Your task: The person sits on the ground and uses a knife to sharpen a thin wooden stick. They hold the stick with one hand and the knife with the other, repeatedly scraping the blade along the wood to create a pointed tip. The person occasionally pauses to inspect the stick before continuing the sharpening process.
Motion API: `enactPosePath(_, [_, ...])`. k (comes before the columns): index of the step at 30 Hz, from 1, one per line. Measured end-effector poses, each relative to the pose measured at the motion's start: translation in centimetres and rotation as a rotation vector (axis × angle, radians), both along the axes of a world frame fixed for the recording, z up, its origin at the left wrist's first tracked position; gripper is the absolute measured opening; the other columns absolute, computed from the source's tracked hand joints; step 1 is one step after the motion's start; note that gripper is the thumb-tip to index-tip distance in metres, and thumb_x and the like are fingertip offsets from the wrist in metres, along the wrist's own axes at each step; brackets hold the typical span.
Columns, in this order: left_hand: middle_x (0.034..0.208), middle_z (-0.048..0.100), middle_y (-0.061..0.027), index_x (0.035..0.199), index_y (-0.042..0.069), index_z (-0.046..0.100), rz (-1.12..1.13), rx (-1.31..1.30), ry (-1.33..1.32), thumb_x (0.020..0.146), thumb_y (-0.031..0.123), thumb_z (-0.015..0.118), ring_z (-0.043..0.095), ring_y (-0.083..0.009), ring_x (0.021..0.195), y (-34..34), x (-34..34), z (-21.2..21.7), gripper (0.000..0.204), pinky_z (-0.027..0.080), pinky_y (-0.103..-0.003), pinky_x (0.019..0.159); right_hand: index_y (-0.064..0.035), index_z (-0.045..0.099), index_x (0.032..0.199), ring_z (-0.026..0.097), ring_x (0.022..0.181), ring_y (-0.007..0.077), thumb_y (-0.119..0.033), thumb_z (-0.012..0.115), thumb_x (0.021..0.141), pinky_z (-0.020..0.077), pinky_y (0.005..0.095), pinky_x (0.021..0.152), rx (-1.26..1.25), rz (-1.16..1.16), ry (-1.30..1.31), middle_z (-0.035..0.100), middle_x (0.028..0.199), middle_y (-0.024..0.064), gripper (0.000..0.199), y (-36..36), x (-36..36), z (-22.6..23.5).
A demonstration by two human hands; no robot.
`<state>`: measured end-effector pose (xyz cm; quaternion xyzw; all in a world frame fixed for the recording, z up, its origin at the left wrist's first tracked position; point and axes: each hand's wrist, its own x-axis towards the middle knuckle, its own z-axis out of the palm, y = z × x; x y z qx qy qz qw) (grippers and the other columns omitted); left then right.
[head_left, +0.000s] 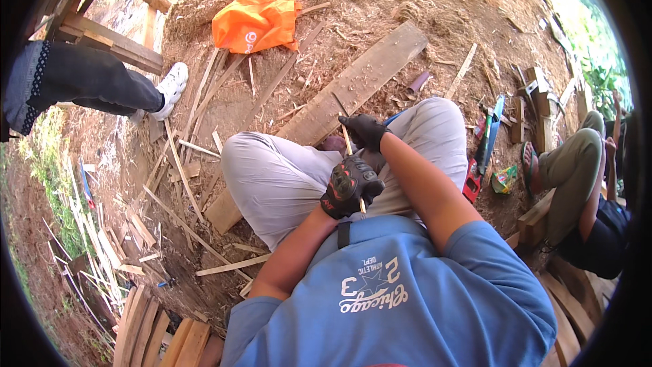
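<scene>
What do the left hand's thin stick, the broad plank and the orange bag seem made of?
Thin stick: probably bare wood or bamboo, pale and straight; unclear which.
Broad plank: wood, apparently unfinished, from its dull brown face.
Orange bag: plastic or fabric, judging by crumpled folds.

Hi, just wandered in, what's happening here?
Someone sitting cross-legged has a thin stick in hand. The gloved left hand grips its near part; the gloved right hand is at its far end, where a dark piece, perhaps a blade, sticks out. A plank lies in front, an orange bag beyond.
</scene>
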<state>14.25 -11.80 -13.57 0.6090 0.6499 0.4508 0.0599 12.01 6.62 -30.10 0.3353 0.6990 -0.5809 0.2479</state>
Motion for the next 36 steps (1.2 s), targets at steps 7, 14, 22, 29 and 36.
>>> enactPosePath(7, [0.07,0.052,-0.0036,0.072,0.018,0.058,0.046,-0.052,-0.027,0.068,0.02,0.069,0.059,-0.0289,0.071,-0.6,0.2,-1.0,0.013,0.048,-0.043,0.069,-0.0123,0.058,0.076,0.036,0.047,0.0152,-0.033,0.065,0.103,0.0317,0.0355,0.045,-0.704,-0.862,0.033,0.042,0.059,-0.0011,0.035,1.3,0.3,-1.5])
enactPosePath(14, [0.071,0.052,-0.004,0.072,0.018,0.057,0.029,-0.079,0.05,0.069,0.021,0.07,0.059,-0.0299,0.071,-0.5,0.4,-1.0,0.013,0.048,-0.044,0.068,-0.0115,0.06,0.075,0.039,0.047,0.014,-0.043,0.076,0.096,0.0311,0.0352,0.045,-0.343,-0.359,-0.043,0.044,0.058,-0.0014,0.041,-1.4,0.4,4.4])
enactPosePath(22, [0.077,0.057,-0.0065,0.08,0.016,0.062,0.118,0.097,-0.039,0.077,0.016,0.071,0.062,-0.0322,0.074,0.3,0.3,-1.1,0.009,0.051,-0.046,0.07,-0.0087,0.068,0.084,0.043,0.052,0.0145,-0.041,0.072,0.099,0.0342,0.0354,0.048,-0.433,-0.423,-0.062,0.048,0.064,0.0004,0.036,-1.5,1.0,1.8])
enactPosePath(29, [0.079,0.061,-0.0095,0.083,0.012,0.062,0.155,0.109,-0.121,0.097,0.024,0.066,0.062,-0.0367,0.077,-0.5,-0.1,-1.6,0.019,0.05,-0.049,0.073,-0.0038,0.07,0.094,0.037,0.053,0.0128,-0.044,0.071,0.1,0.0315,0.0327,0.05,-0.562,-0.51,-0.146,0.045,0.064,-0.0004,0.041,-0.8,1.1,3.8])
enactPosePath(36, [0.081,0.065,-0.0094,0.089,0.009,0.065,0.187,0.192,-0.038,0.083,0.007,0.076,0.066,-0.0329,0.074,0.7,-0.2,-1.3,0.013,0.054,-0.045,0.069,-0.0046,0.073,0.088,0.047,0.054,0.0125,-0.039,0.072,0.1,0.0356,0.0317,0.051,-0.367,-0.183,0.06,0.055,0.062,-0.0002,0.037,-1.8,2.3,1.1])
